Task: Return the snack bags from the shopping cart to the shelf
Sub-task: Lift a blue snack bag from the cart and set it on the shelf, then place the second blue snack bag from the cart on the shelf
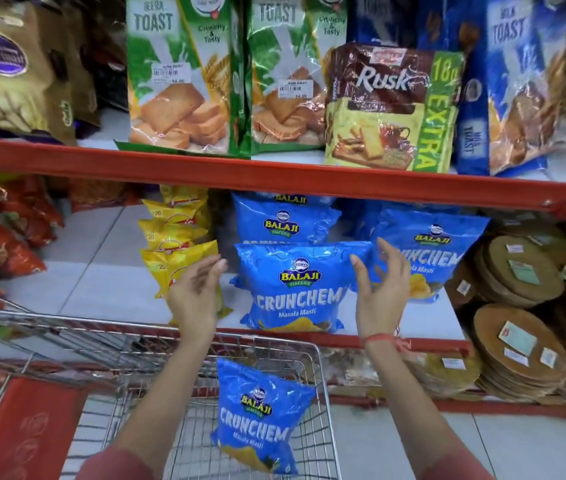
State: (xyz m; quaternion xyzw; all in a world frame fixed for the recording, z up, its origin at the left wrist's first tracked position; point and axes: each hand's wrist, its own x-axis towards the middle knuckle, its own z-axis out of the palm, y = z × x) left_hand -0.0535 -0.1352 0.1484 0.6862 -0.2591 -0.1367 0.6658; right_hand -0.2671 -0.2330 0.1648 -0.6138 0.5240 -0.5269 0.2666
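Head view: front blue Crunchem bag [292,289] upright on lower shelf [309,336], between left hand [194,295] and right hand [383,289]; each grip wide, fingers spread, holding nothing. Second Crunchem bag [257,417] inside shopping cart [321,386].

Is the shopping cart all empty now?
No, one blue snack bag is lying in the shopping cart.

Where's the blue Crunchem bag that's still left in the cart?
Blue Crunchem bag: head view, bottom centre, leaning in the wire cart between both forearms, below the red-edged shelf.
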